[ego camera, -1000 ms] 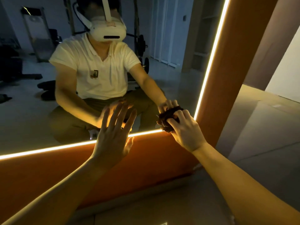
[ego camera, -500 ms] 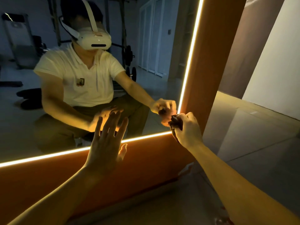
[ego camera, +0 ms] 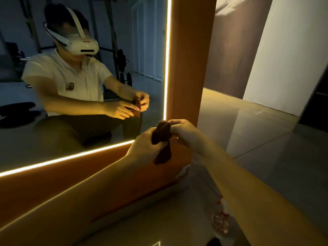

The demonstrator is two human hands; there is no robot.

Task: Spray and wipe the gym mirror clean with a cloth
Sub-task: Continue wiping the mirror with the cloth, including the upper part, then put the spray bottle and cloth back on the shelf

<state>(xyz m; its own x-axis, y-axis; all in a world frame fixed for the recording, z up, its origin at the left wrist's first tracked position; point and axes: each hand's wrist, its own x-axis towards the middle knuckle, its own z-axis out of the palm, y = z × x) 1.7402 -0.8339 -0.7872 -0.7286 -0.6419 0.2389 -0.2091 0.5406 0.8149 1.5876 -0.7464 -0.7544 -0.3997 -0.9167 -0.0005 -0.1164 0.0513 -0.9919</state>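
Note:
A dark brown cloth (ego camera: 162,142) hangs bunched between both hands, just in front of the mirror's lower right corner. My left hand (ego camera: 143,148) grips its middle from the left. My right hand (ego camera: 186,134) pinches its upper end from the right. Neither hand touches the glass. The large mirror (ego camera: 145,71) has a lit strip along its bottom and right edges and an orange frame (ego camera: 186,59). A clear spray bottle (ego camera: 221,221) with a red and white head stands on the floor, partly hidden under my right forearm.
The mirror leans on a tiled floor (ego camera: 266,157). A white wall (ego camera: 287,59) and a brown panel rise to the right of the frame. The glass reflects a seated person, a weight rack and dark mats.
My left hand has come off the glass and taken hold of the cloth. My right hand has drawn the cloth back from the mirror's corner. The view has shifted right.

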